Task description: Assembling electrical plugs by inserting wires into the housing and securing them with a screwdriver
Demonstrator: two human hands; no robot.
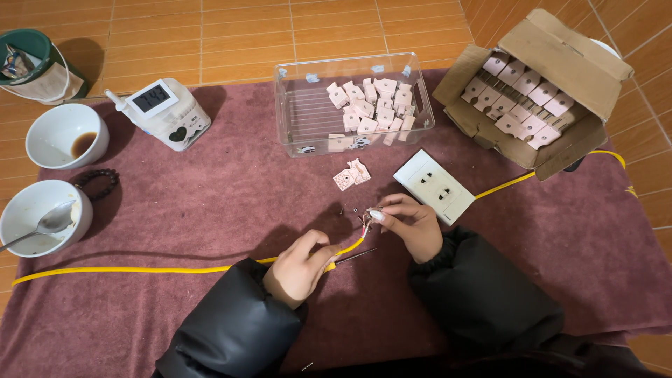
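Cable (140, 269), yellow, laid across the maroon cloth (231, 203) and pinched near its stripped end by the left hand (301, 267), closed around the sheath. Right hand (409, 222) curled, fingertips gripping the bared wire strands (365, 224) just above the cable's end. Thin dark tool, perhaps a screwdriver (355, 256), lying on the cloth between the two hands, untouched. White socket plate (434, 186) resting face up just beyond the right hand, apart from the wires and, by the look of it, not yet joined to them. Two small pale parts (352, 175) loose on the cloth in front of the clear plastic bin (350, 105), itself holding a heap of like pieces; more of them ranked in the open cardboard box (539, 98) at the far right. Judging from this: sheath already stripped, strands being handled, connection to the socket plate left to do. Digital timer (164, 112), two white bowls (66, 136) and a bead bracelet (98, 183) off to the left
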